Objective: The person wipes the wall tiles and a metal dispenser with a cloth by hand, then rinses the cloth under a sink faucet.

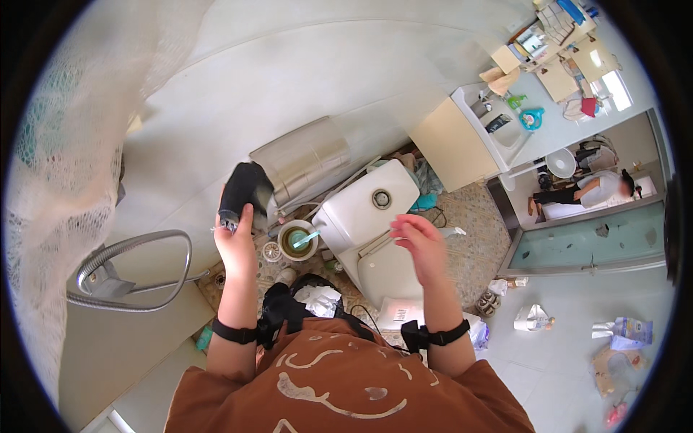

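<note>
My left hand (235, 246) holds a folded piece of black cloth (244, 187), with the thumb across its front and a frayed, pale-threaded edge at the bottom. Behind the cloth is a silvery ribbed panel (316, 154) by the wall. My right hand (417, 238) is raised over the toilet (392, 270), its fingers loosely bent and apart, with nothing seen in it. Between the hands stands the white toilet tank (357, 208) with a round push button on top. Left of the tank, a bowl (297, 242) on the floor holds liquid and a light blue handled item.
A bag with white paper (319, 299) lies near my feet. A shower hose (178, 270) loops at the left beside a lace curtain (81, 162). At the right are a washbasin (506, 127), a glass door (590, 238) and, beyond it, a person (595, 189). Shoes (488, 303) sit by the wall.
</note>
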Motion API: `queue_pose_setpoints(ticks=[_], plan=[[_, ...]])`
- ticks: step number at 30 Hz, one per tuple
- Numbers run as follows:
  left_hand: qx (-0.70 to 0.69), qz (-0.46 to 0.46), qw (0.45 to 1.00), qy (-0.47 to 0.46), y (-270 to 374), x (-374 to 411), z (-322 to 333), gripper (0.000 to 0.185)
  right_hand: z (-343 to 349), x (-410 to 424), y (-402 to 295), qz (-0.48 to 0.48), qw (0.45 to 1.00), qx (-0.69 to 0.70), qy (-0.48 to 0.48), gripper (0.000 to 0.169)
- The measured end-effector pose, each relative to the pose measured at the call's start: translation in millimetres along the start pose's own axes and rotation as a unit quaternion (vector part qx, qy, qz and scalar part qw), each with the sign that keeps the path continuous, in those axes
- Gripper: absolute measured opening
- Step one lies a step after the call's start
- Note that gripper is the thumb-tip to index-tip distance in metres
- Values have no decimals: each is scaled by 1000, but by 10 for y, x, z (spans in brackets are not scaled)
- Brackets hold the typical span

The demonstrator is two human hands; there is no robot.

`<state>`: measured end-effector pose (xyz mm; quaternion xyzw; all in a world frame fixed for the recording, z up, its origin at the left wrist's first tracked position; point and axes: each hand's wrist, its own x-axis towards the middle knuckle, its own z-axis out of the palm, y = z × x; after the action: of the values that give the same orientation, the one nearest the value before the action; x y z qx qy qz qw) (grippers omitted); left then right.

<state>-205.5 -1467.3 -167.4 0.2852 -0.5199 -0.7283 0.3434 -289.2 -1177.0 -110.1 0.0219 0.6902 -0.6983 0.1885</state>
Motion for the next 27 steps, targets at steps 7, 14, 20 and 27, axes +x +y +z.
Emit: queue_pose_setpoints(ticks=[7,14,20,27], plan=[[341,245,908,7,-26,421,12,68,-234,79,168,11,996,-69,57,19],[528,273,798,-100,-550,472,173,68,565,644,331,-118,948,-253,-151,23],[336,193,922,-24,-702,348,226,76,1368,1030,380,-328,801,-449,-219,49],[206,155,966,19,-665,335,194,76,1720,1174,508,-319,636,-683,-168,84]])
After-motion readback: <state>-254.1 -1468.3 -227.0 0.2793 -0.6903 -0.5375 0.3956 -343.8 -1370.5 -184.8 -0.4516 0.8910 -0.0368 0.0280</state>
